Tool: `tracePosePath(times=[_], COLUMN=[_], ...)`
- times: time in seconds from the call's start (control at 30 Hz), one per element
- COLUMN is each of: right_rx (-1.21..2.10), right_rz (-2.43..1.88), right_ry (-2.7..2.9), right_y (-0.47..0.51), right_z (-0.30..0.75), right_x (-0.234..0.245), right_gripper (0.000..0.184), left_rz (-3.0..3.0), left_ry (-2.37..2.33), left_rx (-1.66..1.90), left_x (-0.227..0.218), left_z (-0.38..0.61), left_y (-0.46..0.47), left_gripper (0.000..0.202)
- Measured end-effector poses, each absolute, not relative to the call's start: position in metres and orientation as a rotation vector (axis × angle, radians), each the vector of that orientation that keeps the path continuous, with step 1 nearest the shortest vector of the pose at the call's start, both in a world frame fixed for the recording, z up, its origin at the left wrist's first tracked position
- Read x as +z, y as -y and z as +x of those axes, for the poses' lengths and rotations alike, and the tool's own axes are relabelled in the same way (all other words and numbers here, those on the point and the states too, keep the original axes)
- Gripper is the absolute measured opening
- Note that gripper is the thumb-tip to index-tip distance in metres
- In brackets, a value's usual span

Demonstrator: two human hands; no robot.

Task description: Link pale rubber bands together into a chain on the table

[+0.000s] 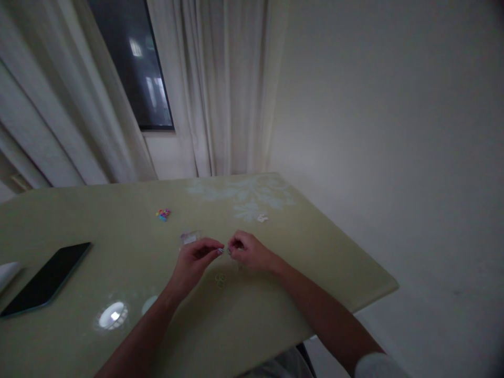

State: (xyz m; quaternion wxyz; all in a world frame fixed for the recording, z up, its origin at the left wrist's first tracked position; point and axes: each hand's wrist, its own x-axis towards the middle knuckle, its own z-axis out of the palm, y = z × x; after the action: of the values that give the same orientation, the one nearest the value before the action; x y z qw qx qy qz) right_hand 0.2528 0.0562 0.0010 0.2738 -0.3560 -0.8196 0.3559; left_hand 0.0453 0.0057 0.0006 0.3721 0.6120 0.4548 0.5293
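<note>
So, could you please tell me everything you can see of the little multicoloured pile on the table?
The pile is a small cluster of bright pieces, pink, yellow and blue among them; their exact shapes and material cannot be made out. It rests on the table, beyond the left hand, and no hand touches it.

a greenish table (122,218) bears a tablet (49,278), colourful bits (163,214) and pale rings (221,284).
</note>
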Motion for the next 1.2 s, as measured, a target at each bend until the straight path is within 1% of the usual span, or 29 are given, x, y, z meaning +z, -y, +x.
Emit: tracePosePath(times=[0.07,0.13,0.27,0.43,0.53,0.7,0.77,0.87,0.93,1.0,1.07,1.2], right_rx=[1.173,1.282,1.379,1.442,1.399,1.358,1.253,0.884,0.687,0.633,0.66,0.688], right_rz=[-0.853,-0.793,-0.762,-0.785,-0.803,-0.791,-0.861,-1.077,-1.212,-1.303,-1.346,-1.338], right_ry=[2.015,1.923,1.845,1.793,1.802,1.756,1.747,1.842,1.98,2.114,2.202,2.283], right_y=[-0.054,-0.051,-0.046,-0.045,-0.045,-0.052,-0.06,-0.075,-0.082,-0.084,-0.082,-0.076], right_z=[0.253,0.251,0.247,0.248,0.249,0.249,0.253,0.265,0.272,0.275,0.275,0.272], right_x=[0.003,0.004,0.007,0.006,0.004,0.0,-0.001,-0.004,-0.007,-0.011,-0.013,-0.015], right_gripper=[0.009,0.015,0.023,0.025,0.026,0.034,0.03,0.014,0.007,0.007,0.007,0.004], left_rz=[1.584,1.587,1.541,1.529,1.573,1.65,1.633,1.552,1.49,1.443,1.421,1.419], left_ry=[-1.11,-1.056,-1.044,-1.049,-1.027,-1.037,-1.076,-1.107,-1.099,-1.088,-1.086,-1.127], left_rx=[1.342,1.333,1.306,1.28,1.307,1.473,1.482,1.472,1.494,1.522,1.538,1.549], left_x=[0.002,0.004,0.006,0.005,0.005,0.009,0.011,0.013,0.013,0.014,0.014,0.014], left_z=[0.047,0.049,0.052,0.052,0.05,0.049,0.049,0.048,0.048,0.049,0.049,0.05], left_y=[-0.004,-0.002,0.002,0.002,0.001,0.001,0.002,0.004,0.004,0.004,0.003,0.001], left_gripper=[0.016,0.014,0.014,0.018,0.016,0.016,0.019,0.025,0.028,0.03,0.03,0.023])
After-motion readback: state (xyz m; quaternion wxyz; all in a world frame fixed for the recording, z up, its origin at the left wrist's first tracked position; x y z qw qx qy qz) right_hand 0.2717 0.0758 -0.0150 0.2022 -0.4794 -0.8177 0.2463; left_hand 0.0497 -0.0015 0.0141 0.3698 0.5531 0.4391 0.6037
